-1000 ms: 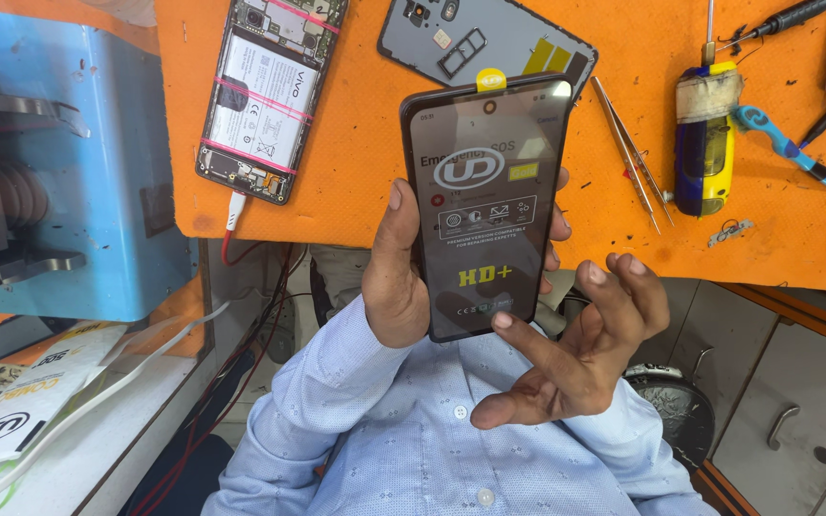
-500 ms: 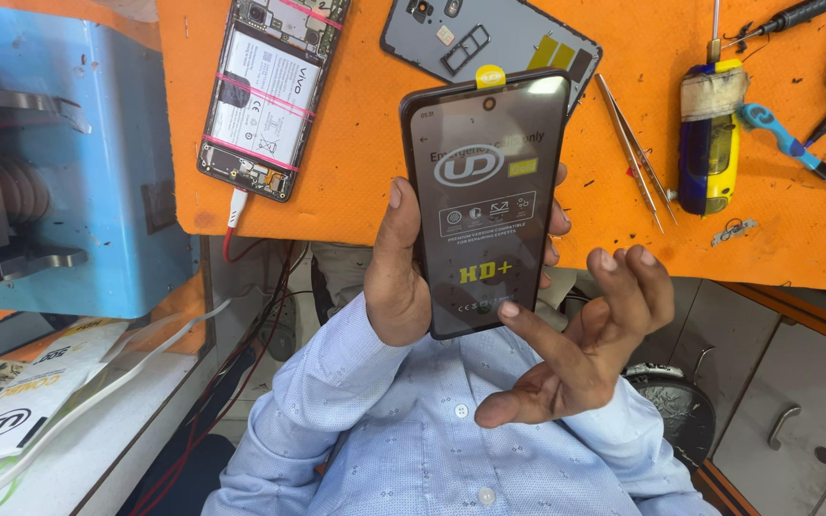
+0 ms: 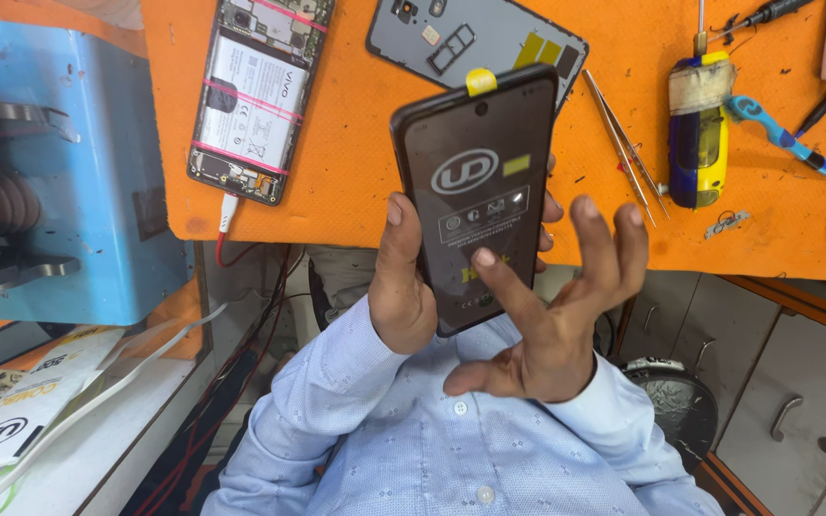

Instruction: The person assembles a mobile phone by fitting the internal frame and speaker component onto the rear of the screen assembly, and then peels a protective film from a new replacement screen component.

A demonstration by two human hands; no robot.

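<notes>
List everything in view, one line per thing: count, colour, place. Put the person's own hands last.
phone screen panel: 1, black with a yellow tab, held upright over the mat edge
opened phone: 1, white battery showing, upper left of the mat
back cover: 1, grey, top centre of the mat
tweezers: 1, silver, right of the panel
yellow and blue tool: 1, right part of the mat
work mat: 1, orange, across the top
blue machine: 1, far left
left hand: grips the panel's lower edge
right hand: open, a fingertip on the panel's face
</notes>
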